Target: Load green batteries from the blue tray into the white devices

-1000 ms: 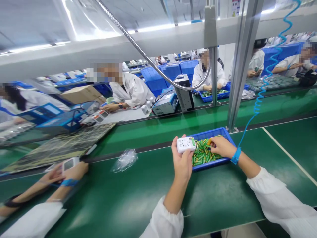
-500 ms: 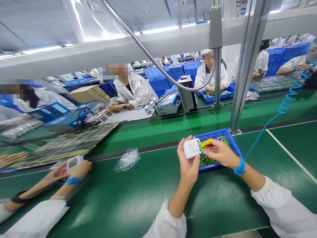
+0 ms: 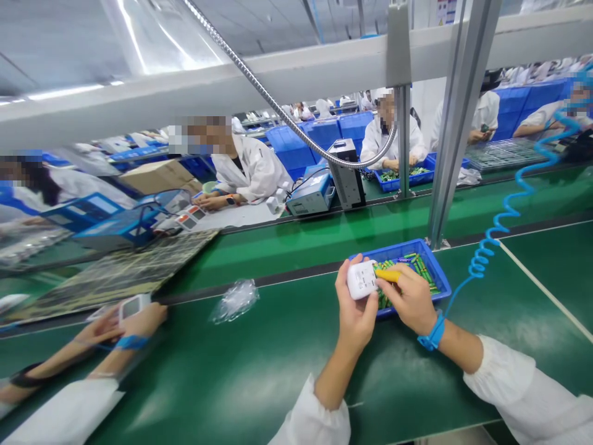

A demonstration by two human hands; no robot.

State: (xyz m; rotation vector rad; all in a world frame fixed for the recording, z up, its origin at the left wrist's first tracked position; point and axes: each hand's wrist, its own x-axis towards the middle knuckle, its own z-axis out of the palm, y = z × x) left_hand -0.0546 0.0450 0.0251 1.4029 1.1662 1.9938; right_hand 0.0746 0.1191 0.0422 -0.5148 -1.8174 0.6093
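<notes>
My left hand [image 3: 354, 312] grips a small white device [image 3: 362, 279] and holds it upright above the near edge of a blue tray [image 3: 440, 278]. My right hand [image 3: 410, 300] pinches a green and yellow battery [image 3: 388, 275] and presses its end against the right side of the device. The tray holds several more green batteries [image 3: 417, 264]. A blue wrist strap [image 3: 432, 337] circles my right wrist, and its coiled blue cord [image 3: 503, 219] runs up to the right.
A crumpled clear plastic bag [image 3: 234, 300] lies on the green belt [image 3: 259, 364] to the left. A co-worker's hands [image 3: 132, 324] hold a white device at far left. A metal post [image 3: 451, 123] stands behind the tray. Other people work across the line.
My right hand picked a battery out of the tray and brought it to the device. My left hand turned the device from face-up to on its side.
</notes>
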